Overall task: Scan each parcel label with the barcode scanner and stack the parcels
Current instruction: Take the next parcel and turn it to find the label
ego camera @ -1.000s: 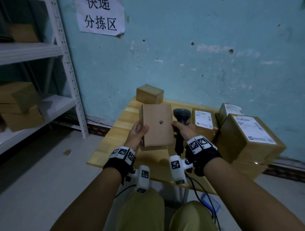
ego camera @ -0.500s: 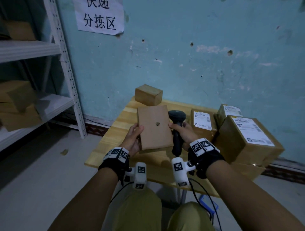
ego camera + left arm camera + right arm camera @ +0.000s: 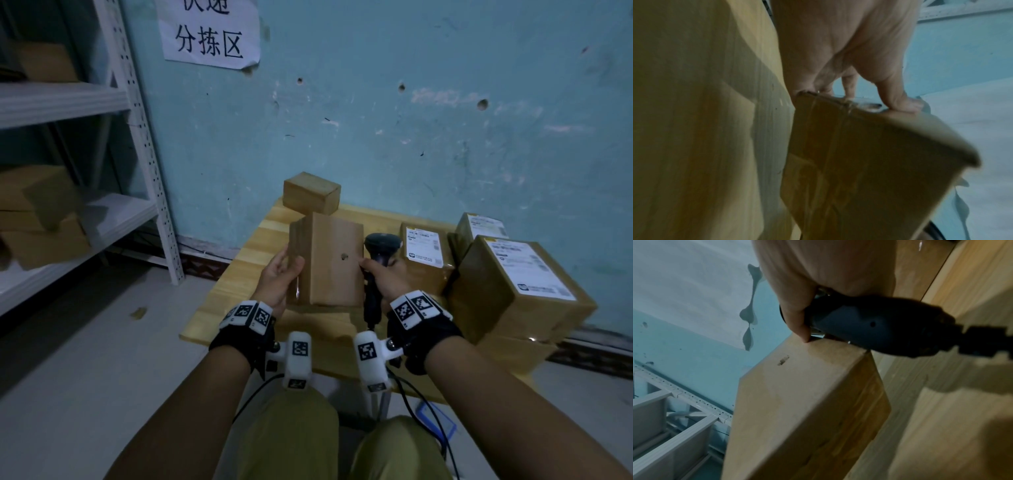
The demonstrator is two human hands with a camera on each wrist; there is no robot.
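Observation:
A plain brown parcel [image 3: 334,262] [image 3: 865,164] [image 3: 801,405] with a small hole in its face is held up over the wooden table [image 3: 239,270]. My left hand [image 3: 279,277] [image 3: 875,91] grips its left side, thumb on the front. My right hand [image 3: 382,277] [image 3: 797,321] grips the black barcode scanner [image 3: 376,253] [image 3: 879,326] by its handle, and its thumb tip touches the parcel's right edge. No label shows on the face turned to me.
A small box [image 3: 311,198] sits at the table's back edge. Labelled parcels [image 3: 424,253] [image 3: 513,294] are piled on the right. White shelving [image 3: 137,137] with boxes stands left. A paper sign [image 3: 210,32] hangs on the blue wall. The scanner cable [image 3: 421,404] hangs below.
The parcel has been turned between my hands, so its left side now shows beside the holed face. Both hands keep their holds.

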